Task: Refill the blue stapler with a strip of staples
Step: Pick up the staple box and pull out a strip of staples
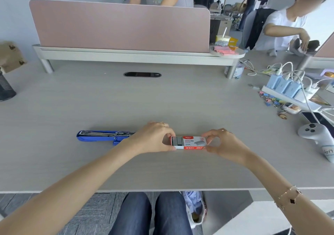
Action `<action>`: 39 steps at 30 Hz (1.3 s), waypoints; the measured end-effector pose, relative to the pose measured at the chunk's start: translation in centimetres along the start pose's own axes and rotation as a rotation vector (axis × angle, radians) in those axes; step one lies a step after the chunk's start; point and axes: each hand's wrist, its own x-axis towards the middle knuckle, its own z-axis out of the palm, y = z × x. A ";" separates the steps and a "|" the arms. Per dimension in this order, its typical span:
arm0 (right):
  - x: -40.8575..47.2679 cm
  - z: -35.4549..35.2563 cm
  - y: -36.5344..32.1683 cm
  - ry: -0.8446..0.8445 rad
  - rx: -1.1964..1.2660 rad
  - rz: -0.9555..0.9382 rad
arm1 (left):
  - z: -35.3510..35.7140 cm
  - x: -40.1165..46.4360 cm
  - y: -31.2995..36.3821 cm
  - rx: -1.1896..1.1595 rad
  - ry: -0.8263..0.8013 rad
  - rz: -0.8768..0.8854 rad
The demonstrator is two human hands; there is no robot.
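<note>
1. I see the staple box (188, 142) low in the centre of the frame, lying flat on the worktop (126, 99) with its long axis running left to right.
2. My left hand (153, 139) has its fingers closed on the box's left end, where the inner tray is drawn out a little and dark staple strips (177, 141) show.
3. My right hand (224, 142) pinches the box's right end between thumb and fingertips, so both hands grip the same box and neither is free.
4. The blue stapler (101, 136) lies to the left of centre, just beyond my left wrist. It lies opened out, its metal channel facing up. Its long axis also runs left to right, nearly in line with the box.
5. I judge the step in hand to be getting a strip out of the tray. The exposed strips sit right at my left fingers, and the stapler is on that same side, so the left hand is the nearer one to both.
6. The strip would then travel leftward, kept parallel to the channel.
</note>
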 end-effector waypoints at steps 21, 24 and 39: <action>0.5 0.2 -1.9 -0.004 -0.110 -0.088 | -1.3 -0.3 0.0 -0.031 -0.052 -0.024; 0.6 0.4 -2.1 -0.011 -0.105 -0.100 | -1.2 0.0 0.0 -0.046 -0.071 -0.050; 0.7 1.3 -2.8 -0.011 -0.114 -0.072 | -1.8 1.2 0.3 -0.106 -0.166 -0.146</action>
